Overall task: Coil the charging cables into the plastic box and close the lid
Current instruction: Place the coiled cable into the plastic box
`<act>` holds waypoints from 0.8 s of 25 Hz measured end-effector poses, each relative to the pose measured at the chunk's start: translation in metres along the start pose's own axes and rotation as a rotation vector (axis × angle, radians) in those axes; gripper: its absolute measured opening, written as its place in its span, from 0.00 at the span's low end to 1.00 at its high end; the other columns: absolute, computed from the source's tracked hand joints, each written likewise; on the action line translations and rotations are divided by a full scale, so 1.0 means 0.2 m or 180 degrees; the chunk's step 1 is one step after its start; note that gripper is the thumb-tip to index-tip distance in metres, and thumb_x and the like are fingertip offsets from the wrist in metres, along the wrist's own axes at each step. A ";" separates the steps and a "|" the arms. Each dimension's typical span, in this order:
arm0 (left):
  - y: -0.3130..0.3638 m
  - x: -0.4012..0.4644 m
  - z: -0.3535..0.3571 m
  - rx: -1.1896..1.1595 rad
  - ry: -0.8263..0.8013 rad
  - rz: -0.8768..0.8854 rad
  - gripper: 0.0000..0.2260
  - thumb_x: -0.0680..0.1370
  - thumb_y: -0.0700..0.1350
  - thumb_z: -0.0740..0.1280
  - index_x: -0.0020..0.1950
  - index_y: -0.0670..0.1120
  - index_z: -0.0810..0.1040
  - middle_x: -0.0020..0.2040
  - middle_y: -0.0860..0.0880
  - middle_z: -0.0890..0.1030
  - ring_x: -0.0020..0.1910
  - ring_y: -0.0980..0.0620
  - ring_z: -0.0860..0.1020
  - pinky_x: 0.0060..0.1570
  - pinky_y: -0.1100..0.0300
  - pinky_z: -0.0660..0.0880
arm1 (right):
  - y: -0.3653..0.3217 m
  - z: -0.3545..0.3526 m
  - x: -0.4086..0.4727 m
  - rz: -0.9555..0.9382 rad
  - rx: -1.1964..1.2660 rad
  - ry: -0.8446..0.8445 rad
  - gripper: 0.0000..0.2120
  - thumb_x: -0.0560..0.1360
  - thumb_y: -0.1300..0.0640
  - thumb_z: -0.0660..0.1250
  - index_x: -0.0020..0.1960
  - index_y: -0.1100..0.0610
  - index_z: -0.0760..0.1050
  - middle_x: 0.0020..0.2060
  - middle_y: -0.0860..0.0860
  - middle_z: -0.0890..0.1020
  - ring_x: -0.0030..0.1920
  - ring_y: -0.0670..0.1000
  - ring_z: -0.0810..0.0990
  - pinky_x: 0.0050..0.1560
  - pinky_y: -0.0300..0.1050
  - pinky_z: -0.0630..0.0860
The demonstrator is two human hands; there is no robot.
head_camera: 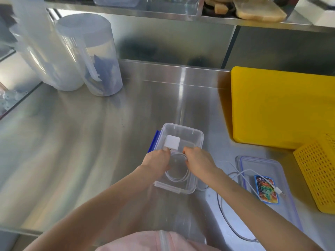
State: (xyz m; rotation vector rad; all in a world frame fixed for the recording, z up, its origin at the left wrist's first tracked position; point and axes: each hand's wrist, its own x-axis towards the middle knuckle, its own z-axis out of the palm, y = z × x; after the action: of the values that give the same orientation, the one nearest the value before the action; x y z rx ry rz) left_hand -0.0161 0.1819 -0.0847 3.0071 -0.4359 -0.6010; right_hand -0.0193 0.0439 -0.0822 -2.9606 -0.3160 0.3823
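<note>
Pressing a coiled white cable point(178, 175) into the open plastic box point(181, 131) on the counter point(90, 142), left hand point(156, 160) and right hand point(197, 158) each grip it; lid point(261, 163) lies right.

Steel counter point(112, 142) under clear box point(196, 140), lid point(282, 171), loose cable point(224, 214), yellow board point(282, 105), basket point(319, 174), canisters point(101, 57).

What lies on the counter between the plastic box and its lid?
In the head view, a loose white cable lies between the plastic box and the lid, running onto the lid.
</note>
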 end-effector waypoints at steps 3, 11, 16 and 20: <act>0.03 0.04 0.01 0.0281 -0.0083 0.0000 0.13 0.77 0.39 0.61 0.61 0.36 0.67 0.59 0.39 0.77 0.58 0.39 0.76 0.51 0.51 0.74 | 0.01 0.03 0.03 -0.0003 -0.0339 -0.0146 0.12 0.73 0.66 0.59 0.55 0.60 0.73 0.53 0.60 0.80 0.54 0.62 0.78 0.46 0.48 0.72; 0.02 0.09 0.08 0.0324 -0.0192 0.0009 0.11 0.78 0.37 0.58 0.59 0.38 0.72 0.59 0.40 0.77 0.57 0.41 0.77 0.53 0.52 0.75 | 0.04 0.10 0.05 -0.0041 -0.0364 -0.0157 0.14 0.73 0.65 0.59 0.56 0.56 0.76 0.53 0.58 0.81 0.55 0.61 0.78 0.48 0.47 0.72; 0.02 0.08 0.07 0.0036 -0.0070 0.0065 0.12 0.78 0.41 0.58 0.59 0.40 0.72 0.59 0.41 0.78 0.56 0.41 0.77 0.54 0.50 0.76 | 0.05 0.06 0.00 -0.0030 0.0457 0.0038 0.14 0.75 0.57 0.56 0.57 0.53 0.75 0.54 0.55 0.81 0.54 0.60 0.78 0.50 0.50 0.74; 0.05 0.04 -0.01 -0.0420 0.0435 0.0167 0.13 0.78 0.44 0.56 0.58 0.40 0.72 0.57 0.41 0.78 0.53 0.39 0.77 0.50 0.49 0.75 | 0.12 -0.04 -0.06 -0.0257 0.1093 0.0484 0.12 0.77 0.54 0.56 0.54 0.53 0.76 0.52 0.54 0.81 0.51 0.56 0.78 0.51 0.53 0.76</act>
State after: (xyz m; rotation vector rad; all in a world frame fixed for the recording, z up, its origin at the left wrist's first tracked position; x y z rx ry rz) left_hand -0.0119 0.1694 -0.0853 2.8782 -0.4468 -0.4006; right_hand -0.0237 0.0174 -0.0765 -2.6126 -0.3149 0.1784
